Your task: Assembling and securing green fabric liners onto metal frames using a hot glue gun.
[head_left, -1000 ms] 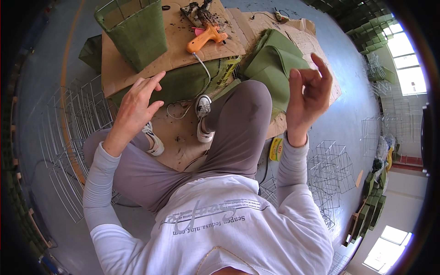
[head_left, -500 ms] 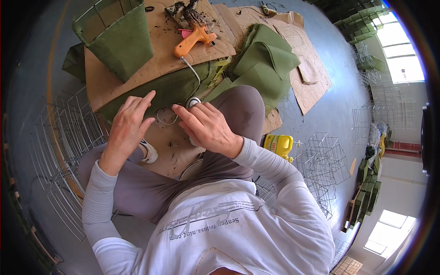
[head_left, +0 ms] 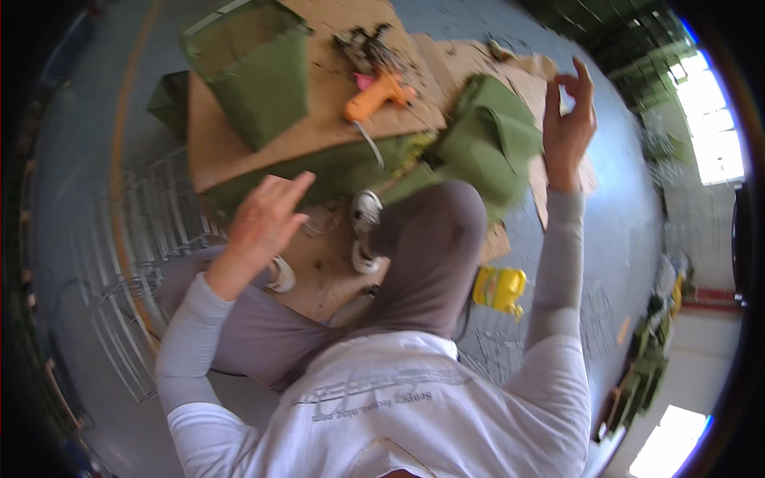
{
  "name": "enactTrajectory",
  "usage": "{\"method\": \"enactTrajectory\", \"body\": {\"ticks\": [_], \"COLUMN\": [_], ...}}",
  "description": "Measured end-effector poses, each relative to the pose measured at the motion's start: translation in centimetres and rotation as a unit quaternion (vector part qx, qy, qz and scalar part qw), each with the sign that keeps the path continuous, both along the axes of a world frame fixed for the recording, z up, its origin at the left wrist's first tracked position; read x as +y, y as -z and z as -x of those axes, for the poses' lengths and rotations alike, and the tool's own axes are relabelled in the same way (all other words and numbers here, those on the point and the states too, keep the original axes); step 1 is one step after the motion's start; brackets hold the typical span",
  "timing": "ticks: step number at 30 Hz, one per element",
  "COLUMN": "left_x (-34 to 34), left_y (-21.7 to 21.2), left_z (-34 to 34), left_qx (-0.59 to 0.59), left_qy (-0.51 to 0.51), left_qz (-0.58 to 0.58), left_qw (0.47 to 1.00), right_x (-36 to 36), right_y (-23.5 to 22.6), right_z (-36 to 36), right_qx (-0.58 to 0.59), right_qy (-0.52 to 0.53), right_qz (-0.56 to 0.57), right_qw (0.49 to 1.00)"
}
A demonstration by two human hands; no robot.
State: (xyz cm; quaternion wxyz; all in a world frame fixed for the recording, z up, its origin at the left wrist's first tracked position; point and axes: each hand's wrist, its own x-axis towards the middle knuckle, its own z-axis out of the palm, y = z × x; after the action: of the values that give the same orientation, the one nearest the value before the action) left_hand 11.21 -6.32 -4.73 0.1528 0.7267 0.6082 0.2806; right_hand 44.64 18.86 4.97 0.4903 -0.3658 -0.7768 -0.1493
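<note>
Left hand: raised, fingers loosely spread, nothing held.
Right hand: lifted, fingertips pinched, contents cannot be told.
Risk: orange plastic glue gun on cardboard sheet may be knocked, judged.

Orange glue gun; green fabric; yellow bottle.

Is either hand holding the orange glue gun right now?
No, the orange glue gun lies on the cardboard, apart from both raised hands.
</note>
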Motion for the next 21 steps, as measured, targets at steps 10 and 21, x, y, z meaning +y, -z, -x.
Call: {"method": "enactTrajectory", "body": {"ticks": [10,21], "left_x": [0.7,2.9], "left_y": [-0.5,-3.2], "left_z": [-0.4,2.1], "left_qx": [-0.041,-0.078], "left_qy": [-0.051,-0.119], "left_qz": [-0.092,-0.218], "left_qw": [0.994,0.965], "right_x": [-6.7,-7.1], "right_y": [2.2,2.4], "right_z": [13.2,17.3], "right_qx": [-0.026,0.008], "right_qy": [-0.304,-0.357], "right_qz": [0.127,0.211], "right_qw": [0.944,0.910]}}
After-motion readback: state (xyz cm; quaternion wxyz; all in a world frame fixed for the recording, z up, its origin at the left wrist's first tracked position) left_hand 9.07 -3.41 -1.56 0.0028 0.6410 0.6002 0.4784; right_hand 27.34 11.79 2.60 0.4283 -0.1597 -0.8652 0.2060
